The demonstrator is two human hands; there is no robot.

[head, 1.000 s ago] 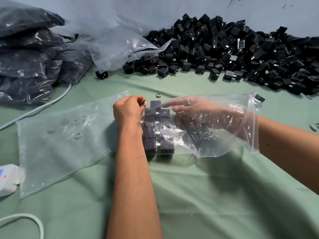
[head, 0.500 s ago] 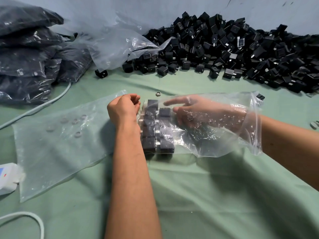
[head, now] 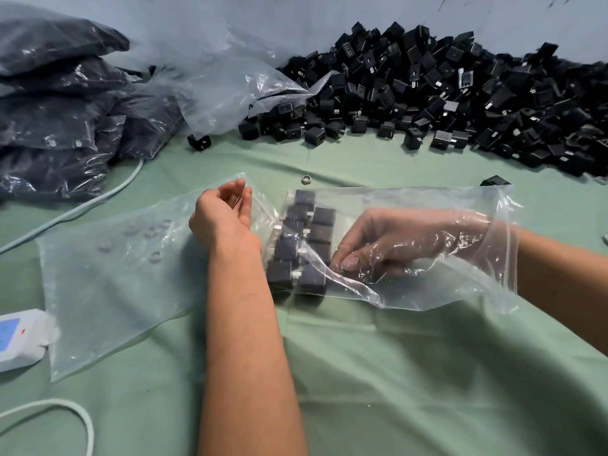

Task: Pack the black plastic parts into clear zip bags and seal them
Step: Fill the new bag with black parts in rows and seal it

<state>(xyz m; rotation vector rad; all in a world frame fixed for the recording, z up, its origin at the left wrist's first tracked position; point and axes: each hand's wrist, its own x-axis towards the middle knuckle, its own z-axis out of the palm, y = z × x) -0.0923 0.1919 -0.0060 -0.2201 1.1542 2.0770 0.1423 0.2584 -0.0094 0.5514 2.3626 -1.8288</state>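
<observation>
A clear zip bag (head: 427, 291) lies on the green cloth with its mouth to the right. Black plastic parts (head: 301, 241) stand in two neat columns at its closed left end. My right hand (head: 404, 238) is inside the bag up to the wrist, fingers bent down, fingertips against the lower parts of the right column. Just left of the bag my left hand (head: 220, 218) hovers with loosely curled fingers, holding nothing. A large pile of loose black parts (head: 460, 93) runs along the back wall.
A flat clear bag (head: 115, 274) holding several small rings lies under my left forearm. Filled dark bags (head: 56, 110) are stacked at back left beside crumpled clear bags (head: 214, 80). A white device (head: 16, 337) and a cable (head: 82, 205) lie at left. A small ring (head: 306, 179) sits on the cloth.
My left hand has let go of the bag's closed end and drawn back to the left. My right hand's fingers went from straight to bent, moving down toward the lower parts.
</observation>
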